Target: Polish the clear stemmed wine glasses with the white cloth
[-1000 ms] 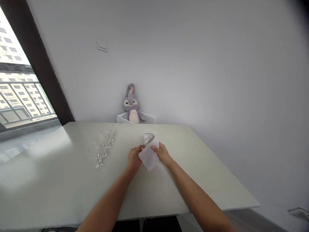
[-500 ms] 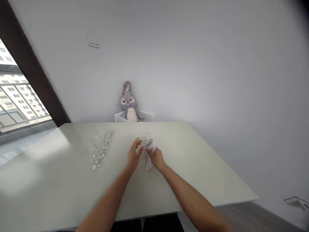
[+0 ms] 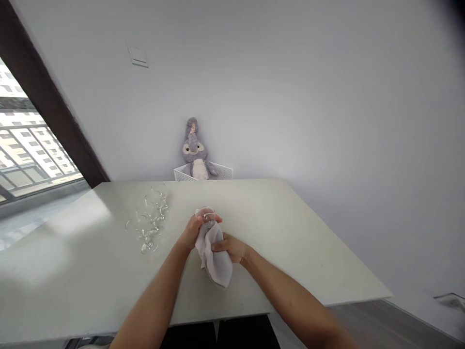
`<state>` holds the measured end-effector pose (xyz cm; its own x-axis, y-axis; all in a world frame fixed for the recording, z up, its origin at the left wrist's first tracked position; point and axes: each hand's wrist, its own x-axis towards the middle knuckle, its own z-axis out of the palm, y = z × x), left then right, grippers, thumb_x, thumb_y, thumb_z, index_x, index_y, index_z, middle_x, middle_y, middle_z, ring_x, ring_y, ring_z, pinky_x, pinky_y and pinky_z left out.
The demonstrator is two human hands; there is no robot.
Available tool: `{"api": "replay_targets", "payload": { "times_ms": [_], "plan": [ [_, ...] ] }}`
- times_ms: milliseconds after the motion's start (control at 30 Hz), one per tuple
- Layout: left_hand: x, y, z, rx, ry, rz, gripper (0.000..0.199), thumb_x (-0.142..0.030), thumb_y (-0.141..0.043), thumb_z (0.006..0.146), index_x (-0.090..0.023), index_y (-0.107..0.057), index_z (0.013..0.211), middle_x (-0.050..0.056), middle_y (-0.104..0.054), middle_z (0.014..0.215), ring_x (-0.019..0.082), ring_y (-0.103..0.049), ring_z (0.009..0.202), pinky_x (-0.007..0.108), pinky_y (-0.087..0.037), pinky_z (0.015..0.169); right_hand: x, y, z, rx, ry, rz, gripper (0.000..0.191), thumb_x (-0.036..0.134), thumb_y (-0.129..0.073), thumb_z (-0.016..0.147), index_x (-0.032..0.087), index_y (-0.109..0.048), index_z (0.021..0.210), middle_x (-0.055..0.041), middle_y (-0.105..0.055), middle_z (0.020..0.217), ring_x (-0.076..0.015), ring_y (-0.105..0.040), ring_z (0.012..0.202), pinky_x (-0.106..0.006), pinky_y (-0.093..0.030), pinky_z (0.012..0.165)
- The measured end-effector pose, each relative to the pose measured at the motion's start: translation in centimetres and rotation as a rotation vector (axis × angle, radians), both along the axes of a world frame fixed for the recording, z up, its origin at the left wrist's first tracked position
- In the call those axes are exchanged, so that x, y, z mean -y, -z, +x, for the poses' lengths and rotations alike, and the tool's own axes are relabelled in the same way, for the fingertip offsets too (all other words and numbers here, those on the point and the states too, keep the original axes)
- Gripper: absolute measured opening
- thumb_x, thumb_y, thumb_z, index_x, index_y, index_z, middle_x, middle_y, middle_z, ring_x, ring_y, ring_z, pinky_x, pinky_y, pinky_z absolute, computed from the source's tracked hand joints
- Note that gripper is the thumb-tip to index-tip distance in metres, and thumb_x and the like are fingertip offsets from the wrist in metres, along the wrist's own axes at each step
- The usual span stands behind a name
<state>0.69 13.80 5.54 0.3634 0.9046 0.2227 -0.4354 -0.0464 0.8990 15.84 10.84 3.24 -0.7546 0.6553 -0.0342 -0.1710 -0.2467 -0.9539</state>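
Note:
A clear drinking glass [image 3: 205,213] is tilted in my left hand [image 3: 191,231], whose fingers wrap round its bowl. My right hand [image 3: 232,247] grips a white cloth [image 3: 220,265] with the thumb on top. The cloth hangs toward me and covers the lower part of the glass, so a stem or foot cannot be seen. Both hands are above the table, close together. Left of them stand several clear stemmed glasses [image 3: 149,246] in a slanting row.
The pale table [image 3: 290,252] reaches to the grey wall. Behind its far edge, a grey plush toy [image 3: 199,168] sits in a white perforated basket [image 3: 225,172]. A dark-framed window is at the left.
My left hand has closed round the glass, which was beside its spread fingers. The glass has moved left and tipped, and the cloth now spreads lower and wider.

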Motion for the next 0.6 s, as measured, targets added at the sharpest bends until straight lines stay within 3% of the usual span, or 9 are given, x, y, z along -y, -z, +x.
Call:
{"api": "replay_targets", "payload": {
  "times_ms": [67, 167, 267, 400, 500, 600],
  "plan": [
    [-0.3, -0.1, 0.2, -0.113, -0.16, 0.017, 0.045, -0.049, -0.062, 0.063, -0.016, -0.058, 0.093, 0.01, -0.065, 0.087, 0.024, -0.06, 0.086, 0.038, -0.044, 0.079, -0.7, -0.1, 0.1, 0.26, 0.19, 0.191, 0.027, 0.028, -0.056, 0.068, 0.014, -0.053, 0.091, -0.0064, -0.06, 0.086, -0.0195, -0.056, 0.078, -0.033, -0.043, 0.07],
    [-0.3, -0.2, 1.1, -0.17, -0.43, 0.005, 0.045, -0.04, -0.068, 0.06, -0.015, -0.056, 0.094, 0.012, -0.064, 0.094, 0.022, -0.062, 0.085, 0.037, -0.044, 0.081, -1.4, -0.4, 0.3, 0.785, 0.553, 0.647, 0.019, 0.018, -0.049, 0.072, 0.015, -0.055, 0.09, -0.0075, -0.061, 0.085, -0.0207, -0.053, 0.081, -0.034, -0.041, 0.072],
    [0.1, -0.2, 2.3, -0.107, -0.596, -0.056, 0.048, -0.041, -0.067, 0.063, -0.015, -0.05, 0.099, 0.013, -0.063, 0.099, 0.021, -0.063, 0.085, 0.036, -0.046, 0.078, -1.5, -0.6, 0.4, 1.11, 0.737, 1.082, 0.023, 0.015, -0.049, 0.075, 0.014, -0.055, 0.098, -0.011, -0.06, 0.089, -0.0235, -0.05, 0.088, -0.037, -0.037, 0.078],
    [0.1, 0.2, 2.5, -0.035, -0.763, -0.149, 0.043, -0.044, -0.062, 0.066, -0.016, -0.049, 0.095, 0.01, -0.062, 0.097, 0.021, -0.063, 0.085, 0.031, -0.048, 0.069, -0.9, -0.6, 0.1, 1.133, 0.798, 1.418, 0.037, 0.012, -0.039, 0.082, 0.016, -0.048, 0.118, -0.0126, -0.057, 0.108, -0.0252, -0.045, 0.1, -0.044, -0.028, 0.091],
    [-0.8, 0.9, 1.6, 0.026, -0.86, -0.194, 0.04, -0.043, -0.062, 0.067, -0.017, -0.047, 0.092, 0.008, -0.061, 0.096, 0.019, -0.062, 0.088, 0.028, -0.048, 0.068, -0.5, -0.3, 0.0, 1.042, 0.74, 1.51, 0.039, 0.011, -0.037, 0.084, 0.023, -0.048, 0.12, -0.007, -0.052, 0.12, -0.0249, -0.038, 0.111, -0.046, -0.019, 0.098],
    [-1.6, 1.2, 0.5, 0.136, -0.946, -0.18, 0.04, -0.043, -0.062, 0.067, -0.019, -0.042, 0.091, 0.007, -0.059, 0.096, 0.017, -0.061, 0.088, 0.029, -0.048, 0.07, -0.3, 0.4, 0.0, 0.958, 0.594, 1.529, 0.037, 0.012, -0.043, 0.083, 0.027, -0.051, 0.116, -0.0035, -0.054, 0.119, -0.0239, -0.034, 0.117, -0.046, -0.017, 0.1]
  ]
}}
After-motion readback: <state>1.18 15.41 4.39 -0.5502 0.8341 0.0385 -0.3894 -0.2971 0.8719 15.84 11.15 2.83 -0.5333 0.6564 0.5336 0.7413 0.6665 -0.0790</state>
